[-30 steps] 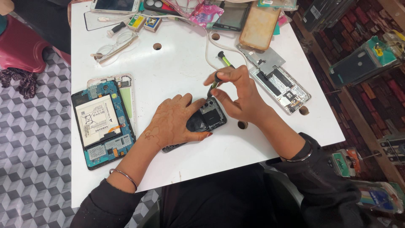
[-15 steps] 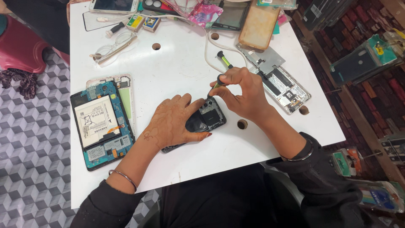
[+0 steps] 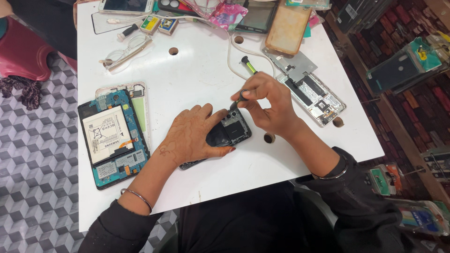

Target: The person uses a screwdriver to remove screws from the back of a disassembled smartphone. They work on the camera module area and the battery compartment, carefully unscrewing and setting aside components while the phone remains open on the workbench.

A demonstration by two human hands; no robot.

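— On the white table (image 3: 201, 75), what does each hand hold?

— Left hand (image 3: 190, 136) lies flat, fingers spread, pressing down an opened black phone (image 3: 232, 132) near the table's middle; it grips nothing, it only pins the phone in place. Right hand (image 3: 269, 105) is closed, thumb and fingertips pinched around a small screwdriver (image 3: 238, 99); the tool's tip meets the phone's upper edge by the camera cluster.

— Position of the phone?

— Back cover off, internals showing; its lower half is hidden under the left palm; a round hole in the table (image 3: 269, 138) sits just beside its right end.

— Surroundings?

— Left of the hands, an opened tablet (image 3: 112, 138) with blue boards and a white battery, lying on its pale frame; right of the hands, a silver phone chassis (image 3: 311, 91), well apart from the black phone; beyond the right hand, a green-handled screwdriver (image 3: 248, 65) beside a white cable (image 3: 230, 54); at the far edge, spectacles (image 3: 125, 51), a tan phone case (image 3: 288, 28), two small boxes (image 3: 159, 24).
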